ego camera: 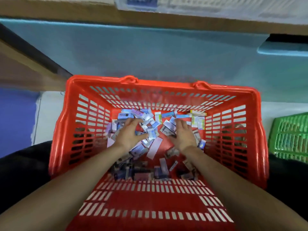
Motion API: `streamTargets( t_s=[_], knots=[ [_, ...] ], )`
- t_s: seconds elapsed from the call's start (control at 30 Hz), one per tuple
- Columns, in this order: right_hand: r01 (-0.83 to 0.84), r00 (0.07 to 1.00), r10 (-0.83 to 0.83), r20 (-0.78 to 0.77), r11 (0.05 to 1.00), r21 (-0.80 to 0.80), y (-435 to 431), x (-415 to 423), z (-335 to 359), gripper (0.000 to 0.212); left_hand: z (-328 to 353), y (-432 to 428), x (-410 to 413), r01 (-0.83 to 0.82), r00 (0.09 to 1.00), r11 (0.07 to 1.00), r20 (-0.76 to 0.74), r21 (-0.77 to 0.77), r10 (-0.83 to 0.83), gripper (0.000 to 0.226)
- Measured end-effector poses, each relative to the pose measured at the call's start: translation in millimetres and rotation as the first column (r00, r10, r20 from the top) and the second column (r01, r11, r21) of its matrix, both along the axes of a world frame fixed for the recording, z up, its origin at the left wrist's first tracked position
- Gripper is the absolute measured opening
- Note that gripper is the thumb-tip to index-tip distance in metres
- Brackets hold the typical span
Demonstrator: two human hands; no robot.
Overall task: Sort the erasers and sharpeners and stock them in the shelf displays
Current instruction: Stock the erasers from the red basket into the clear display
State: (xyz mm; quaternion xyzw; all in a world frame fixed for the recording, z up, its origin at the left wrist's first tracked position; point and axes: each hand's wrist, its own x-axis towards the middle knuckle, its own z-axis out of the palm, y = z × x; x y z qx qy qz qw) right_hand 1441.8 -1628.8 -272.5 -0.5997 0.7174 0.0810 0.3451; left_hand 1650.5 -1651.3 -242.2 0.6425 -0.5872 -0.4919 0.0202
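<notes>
**Both hands in the red basket, sorting not yet begun**

Landmark: the red basket [155, 140], a slatted plastic tub with tall sloping walls. Its floor carries a loose heap of small packets [150, 130], thickest toward the far wall, thinner and in shadow toward the near wall. Blur hides which packets are erasers and which are sharpeners. A few yellow-marked packets [197, 120] lie in the far right corner of the basket.

The left hand [129, 134] rests on the heap left of the basket's middle, fingers spread and curled downward; whether it grips anything cannot be told. The right hand [183, 135] lies right of the middle, fingers together and flat, holding nothing visible.

Handling, as a judgement: the packets look light, stiff and glossy, so they should slide readily and are best pinched across their short sides or scooped in handfuls. They are unlikely to be fragile.

Room: the basket's walls hem both forearms, leaving straight up as the open way out. A green crate [290, 137] stands just beyond the basket's right wall; a blue panel [150, 52] rises beyond its far wall.
</notes>
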Motion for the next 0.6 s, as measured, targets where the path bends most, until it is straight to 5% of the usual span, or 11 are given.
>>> streamTargets(
  t_s=[0.13, 0.27, 0.4, 0.6],
  knots=[
    [-0.139, 0.976, 0.134, -0.169, 0.99, -0.021, -1.6, -1.2, -13.3, 0.096, -14.9, -3.6, -21.2, 0.021, 1.0, 1.0, -0.02, -0.015, -0.021, 0.068],
    [-0.004, 0.997, 0.002, -0.08, 1.0, -0.025, -2.4, 8.2, -19.0, 0.108, -25.2, 1.0, -30.4, 0.096, 0.991, 0.992, 0.102, -0.078, -0.088, 0.07],
    [0.017, 0.998, -0.019, -0.057, 1.0, -0.023, 0.5, 9.4, -20.8, 0.08, -24.8, -1.4, -37.8, -0.05, 0.998, 0.998, 0.034, -0.026, 0.051, 0.06],
    [0.163, 0.97, -0.165, 0.181, 0.986, 0.021, 9.7, 8.1, -18.0, 0.055, -19.4, 2.2, -39.3, -0.131, 0.991, 0.991, -0.003, 0.003, 0.131, 0.04]
  ],
)
